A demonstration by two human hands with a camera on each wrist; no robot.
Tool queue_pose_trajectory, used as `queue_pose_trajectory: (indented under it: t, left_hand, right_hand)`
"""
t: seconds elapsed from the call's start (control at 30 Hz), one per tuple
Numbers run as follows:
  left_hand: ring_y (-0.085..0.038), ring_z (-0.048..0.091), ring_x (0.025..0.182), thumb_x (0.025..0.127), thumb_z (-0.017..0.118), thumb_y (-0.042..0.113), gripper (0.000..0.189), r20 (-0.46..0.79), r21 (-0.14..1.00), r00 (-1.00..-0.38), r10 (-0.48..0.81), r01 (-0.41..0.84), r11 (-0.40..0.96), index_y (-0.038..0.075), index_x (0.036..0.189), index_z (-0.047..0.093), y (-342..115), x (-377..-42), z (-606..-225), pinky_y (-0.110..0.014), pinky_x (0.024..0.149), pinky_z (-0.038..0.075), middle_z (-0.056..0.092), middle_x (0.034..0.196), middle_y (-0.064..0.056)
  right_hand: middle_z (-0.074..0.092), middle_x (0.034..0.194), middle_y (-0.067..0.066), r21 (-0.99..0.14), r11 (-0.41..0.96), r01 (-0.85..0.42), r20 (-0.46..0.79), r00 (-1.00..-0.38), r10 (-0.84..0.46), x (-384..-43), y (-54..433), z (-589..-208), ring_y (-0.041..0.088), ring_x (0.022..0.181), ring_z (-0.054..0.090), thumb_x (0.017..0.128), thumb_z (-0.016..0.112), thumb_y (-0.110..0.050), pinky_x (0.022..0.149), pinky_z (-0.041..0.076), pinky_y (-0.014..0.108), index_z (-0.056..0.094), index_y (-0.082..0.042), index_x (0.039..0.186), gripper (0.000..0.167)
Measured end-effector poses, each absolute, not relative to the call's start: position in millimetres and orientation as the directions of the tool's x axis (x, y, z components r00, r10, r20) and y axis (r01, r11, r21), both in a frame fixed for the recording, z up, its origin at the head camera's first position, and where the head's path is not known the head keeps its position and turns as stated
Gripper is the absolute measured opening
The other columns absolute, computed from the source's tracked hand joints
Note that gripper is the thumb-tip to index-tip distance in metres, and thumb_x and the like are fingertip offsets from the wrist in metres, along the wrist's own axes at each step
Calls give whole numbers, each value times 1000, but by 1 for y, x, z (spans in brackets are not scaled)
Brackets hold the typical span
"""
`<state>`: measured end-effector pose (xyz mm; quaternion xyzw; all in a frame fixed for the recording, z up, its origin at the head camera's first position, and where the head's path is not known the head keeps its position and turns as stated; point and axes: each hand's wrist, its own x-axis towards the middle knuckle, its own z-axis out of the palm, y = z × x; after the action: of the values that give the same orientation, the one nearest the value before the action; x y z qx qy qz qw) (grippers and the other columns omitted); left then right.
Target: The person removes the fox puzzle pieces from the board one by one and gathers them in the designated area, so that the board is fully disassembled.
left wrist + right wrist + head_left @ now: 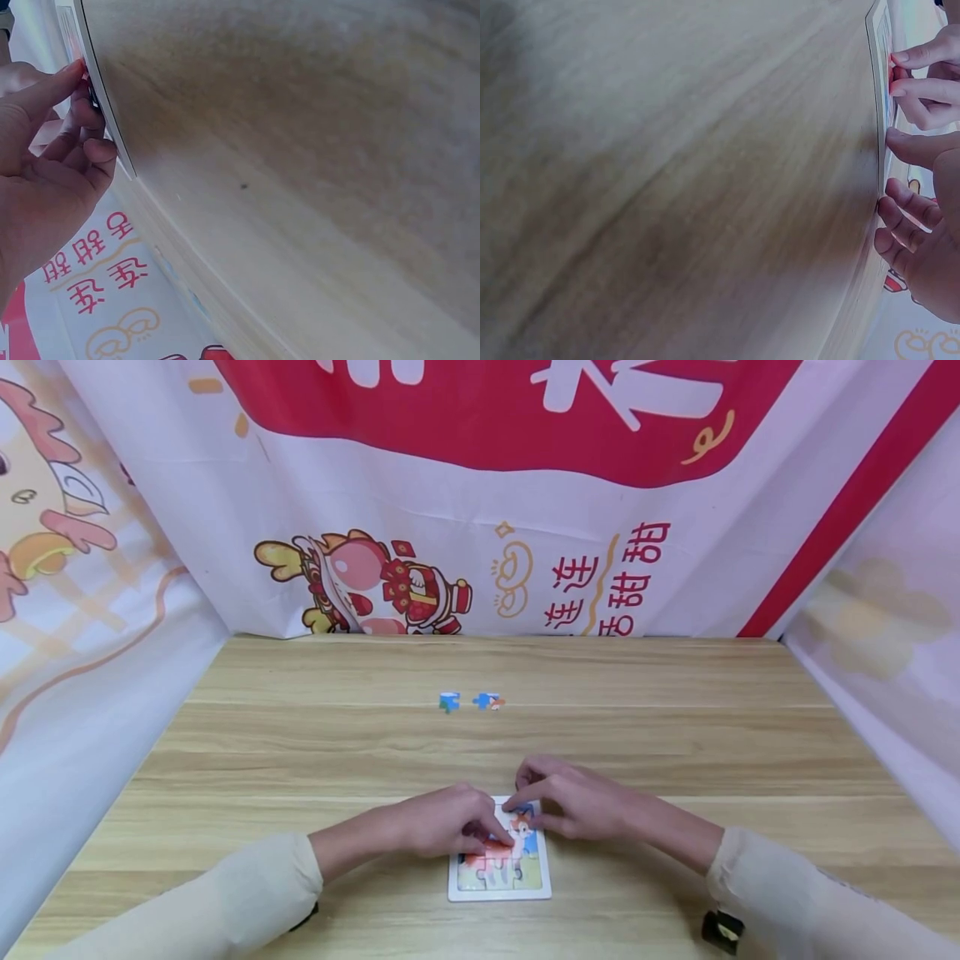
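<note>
A small jigsaw puzzle in a white frame tray [500,895] lies flat near the front of the table, its picture showing an orange and white animal. From the left, my left hand [446,820] reaches over it, index finger pressing on the middle pieces and thumb close by. My right hand [581,797] covers the upper right corner, thumb and index finger spread apart with their tips on the puzzle. In the right wrist view, the other fingers of my right hand [922,217] hang beside the tray edge. Some upper pieces are hidden under the hands.
Two loose jigsaw pieces lie farther back on the wooden table [337,743]: a blue and green one [449,701] and a blue one with orange [487,701]. A printed cloth [465,493] hangs behind the table's far edge, with more cloth along both sides.
</note>
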<state>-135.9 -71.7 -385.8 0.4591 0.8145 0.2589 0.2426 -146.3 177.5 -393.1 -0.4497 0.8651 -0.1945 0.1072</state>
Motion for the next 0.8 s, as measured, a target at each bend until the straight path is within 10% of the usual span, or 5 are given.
queue_pose_trajectory:
  t: [0.8]
  left_hand:
    - [2,48,75,94,73,0,30,-190,657,-452,871,601,455,9,122,76,-71,-137,-384,-15,68,46,65,90,10]
  right_hand:
    - [55,119,-1,-473,509,-719,-65,-548,-834,-156,167,-388,13,102,52,89,77,-6,89,50,30,69,-22,110,27]
